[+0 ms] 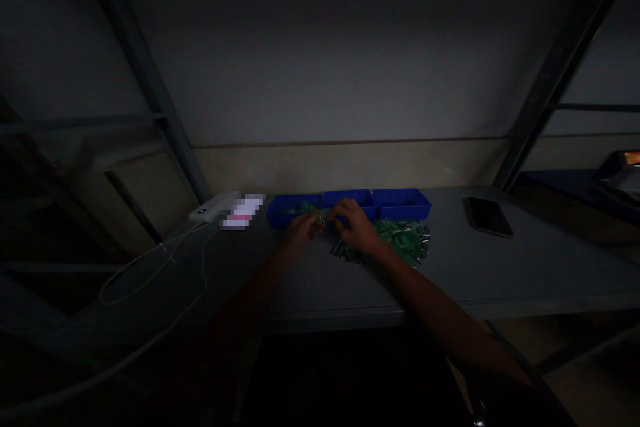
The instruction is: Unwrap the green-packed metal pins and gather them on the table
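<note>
My left hand (301, 228) is closed on small green pieces with shiny metal ends (321, 218), in front of the left blue bin (278, 220). My right hand (356, 225) is close beside it, its fingers bent and pinched near those pieces. Whatever lies between my right fingertips is too small and dark to make out. Under and to the right of my right hand spreads a loose pile of similar green pieces (407, 240). More green bits are inside the left bin. The middle blue bin (367, 197) is partly hidden by my right hand.
A third blue bin (403, 203) stands at the right of the row, against the wall. A dark phone (489, 217) lies on the grey table (460, 273). On the left are a lit, blurred-out screen (243, 212), a white power strip (203, 212) and loose white cables (204, 267).
</note>
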Demonstrator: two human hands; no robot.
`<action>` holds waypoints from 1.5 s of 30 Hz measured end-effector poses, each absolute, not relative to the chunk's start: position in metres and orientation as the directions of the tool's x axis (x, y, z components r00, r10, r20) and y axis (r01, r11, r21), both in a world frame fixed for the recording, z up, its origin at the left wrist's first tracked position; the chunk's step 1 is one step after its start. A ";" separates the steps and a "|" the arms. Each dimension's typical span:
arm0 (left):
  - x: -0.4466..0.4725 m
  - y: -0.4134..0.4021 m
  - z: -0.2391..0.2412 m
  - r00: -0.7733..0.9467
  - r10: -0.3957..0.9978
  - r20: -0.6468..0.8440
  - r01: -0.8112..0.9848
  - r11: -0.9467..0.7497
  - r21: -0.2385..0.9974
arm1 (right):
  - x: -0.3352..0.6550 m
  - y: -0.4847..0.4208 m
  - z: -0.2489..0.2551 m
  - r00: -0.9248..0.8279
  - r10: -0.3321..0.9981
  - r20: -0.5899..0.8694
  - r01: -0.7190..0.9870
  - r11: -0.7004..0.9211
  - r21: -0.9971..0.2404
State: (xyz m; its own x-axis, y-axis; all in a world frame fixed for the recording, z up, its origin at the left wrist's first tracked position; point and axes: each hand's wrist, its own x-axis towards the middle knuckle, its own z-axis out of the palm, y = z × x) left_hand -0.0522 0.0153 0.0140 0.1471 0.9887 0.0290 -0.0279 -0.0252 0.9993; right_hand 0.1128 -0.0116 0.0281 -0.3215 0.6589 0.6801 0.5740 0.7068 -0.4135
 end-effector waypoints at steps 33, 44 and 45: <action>-0.052 0.011 0.017 0.142 0.989 0.043 -0.167 -0.019 0.986 | 0.108 -0.021 0.036 -0.286 0.795 0.535 0.530 0.596 -0.603; -0.057 0.010 0.019 0.043 0.867 0.497 0.168 -0.497 0.851 | 0.109 -0.004 0.028 -0.115 0.896 0.428 0.426 0.434 -0.794; -0.057 0.010 0.018 0.056 0.862 0.503 0.192 -0.504 0.842 | 0.110 -0.003 0.027 -0.137 0.895 0.424 0.430 0.439 -0.789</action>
State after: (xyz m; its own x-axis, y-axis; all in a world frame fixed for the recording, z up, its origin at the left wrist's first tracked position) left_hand -0.0571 0.0103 0.0180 0.0558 0.8623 0.5033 0.1918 -0.5039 0.8422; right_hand 0.1098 -0.0028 0.0269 -0.1373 0.8954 0.4236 0.4303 0.4391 -0.7886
